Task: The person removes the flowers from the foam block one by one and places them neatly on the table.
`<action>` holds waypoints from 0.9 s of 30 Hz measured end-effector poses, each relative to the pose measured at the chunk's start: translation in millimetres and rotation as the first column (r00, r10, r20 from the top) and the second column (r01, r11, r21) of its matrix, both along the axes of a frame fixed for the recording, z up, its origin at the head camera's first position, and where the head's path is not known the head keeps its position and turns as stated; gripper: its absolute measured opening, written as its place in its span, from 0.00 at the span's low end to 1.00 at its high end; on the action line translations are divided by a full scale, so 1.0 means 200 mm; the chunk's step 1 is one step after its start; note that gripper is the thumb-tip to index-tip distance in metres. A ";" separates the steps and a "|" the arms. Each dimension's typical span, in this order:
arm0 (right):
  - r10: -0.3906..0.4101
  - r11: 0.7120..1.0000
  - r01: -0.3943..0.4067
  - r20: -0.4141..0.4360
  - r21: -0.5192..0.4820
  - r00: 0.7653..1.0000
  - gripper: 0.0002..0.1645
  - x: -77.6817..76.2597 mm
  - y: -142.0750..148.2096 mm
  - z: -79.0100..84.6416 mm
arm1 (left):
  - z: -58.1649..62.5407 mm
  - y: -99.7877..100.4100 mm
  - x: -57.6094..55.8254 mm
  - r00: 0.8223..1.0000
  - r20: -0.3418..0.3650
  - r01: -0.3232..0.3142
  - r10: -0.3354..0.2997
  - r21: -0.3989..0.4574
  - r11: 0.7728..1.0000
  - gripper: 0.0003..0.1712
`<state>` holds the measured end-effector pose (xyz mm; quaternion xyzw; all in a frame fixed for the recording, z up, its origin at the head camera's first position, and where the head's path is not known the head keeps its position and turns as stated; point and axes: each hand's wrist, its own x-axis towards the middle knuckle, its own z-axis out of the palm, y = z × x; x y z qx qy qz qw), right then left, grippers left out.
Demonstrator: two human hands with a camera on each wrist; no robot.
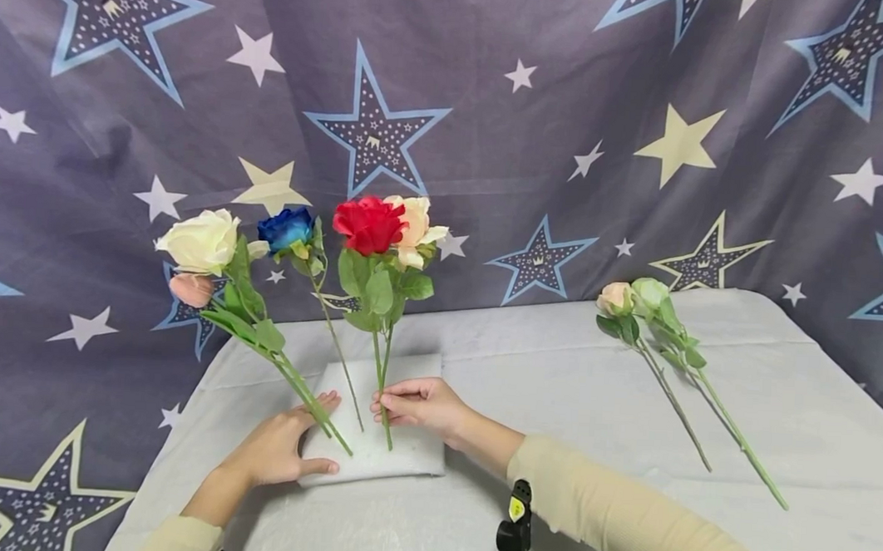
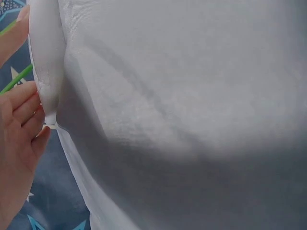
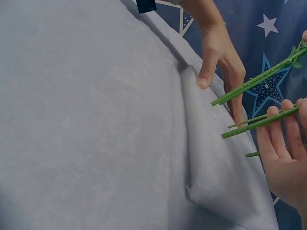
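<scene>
My right hand [image 1: 423,408] pinches the stems of a red rose [image 1: 369,224] and a peach flower [image 1: 414,224] between thumb and fingertips. Their lower ends reach the top of a white padded block [image 1: 417,457]. My left hand [image 1: 271,445] rests along the block's left end, fingers and thumb straight and spread. Close by it, the stems of a white rose [image 1: 202,240] and a pink bud [image 1: 192,290] lean left from the block. Between the two pairs, a blue rose [image 1: 286,230] stands on a thin stem. In the right wrist view, green stem ends [image 3: 235,132] show at the block.
At the right of the grey-covered table [image 1: 541,381] lie a pale pink rose [image 1: 616,299] and a pale green rose [image 1: 650,295], stems toward the front. A star-patterned cloth [image 1: 479,128] hangs behind the table. A black wrist camera [image 1: 515,529] is strapped to the right sleeve.
</scene>
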<state>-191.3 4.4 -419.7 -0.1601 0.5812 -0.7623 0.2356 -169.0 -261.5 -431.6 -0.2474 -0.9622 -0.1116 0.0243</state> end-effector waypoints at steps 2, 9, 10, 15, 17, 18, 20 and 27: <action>-0.008 1.000 0.008 -0.012 0.001 1.000 0.20 0.00 0.00 0.01 | 0.00 0.00 0.00 1.000 -0.003 0.004 -0.004 -0.001 1.000 0.55; -0.033 0.999 0.033 -0.061 0.005 0.998 0.18 0.00 0.00 0.04 | -0.01 -0.01 0.00 1.000 -0.020 0.012 -0.013 -0.007 1.000 0.54; -0.037 0.999 0.037 -0.066 0.005 0.997 0.18 0.00 0.00 0.04 | -0.01 -0.01 0.00 1.000 -0.021 0.013 -0.013 -0.006 1.000 0.54; -0.054 0.998 0.057 -0.107 0.024 0.993 0.18 0.00 -0.01 0.06 | -0.01 -0.01 0.00 1.000 -0.023 0.014 -0.014 -0.005 1.000 0.54; -0.060 0.997 0.065 -0.125 0.034 0.990 0.18 0.01 -0.01 0.07 | -0.01 -0.01 0.00 1.000 -0.024 0.014 -0.014 -0.004 1.000 0.54; -0.063 0.997 0.069 -0.135 0.039 0.989 0.18 0.01 0.00 0.08 | -0.01 -0.01 0.00 1.000 -0.024 0.014 -0.015 -0.003 1.000 0.54; -0.070 0.996 0.078 -0.159 0.047 0.985 0.18 0.01 0.00 0.09 | -0.01 0.00 0.00 0.999 -0.027 0.019 -0.019 0.001 1.000 0.54; -0.113 0.989 0.128 -0.179 0.075 0.977 0.17 0.01 0.02 0.10 | -0.01 -0.01 0.00 1.000 -0.022 0.021 -0.021 0.005 1.000 0.54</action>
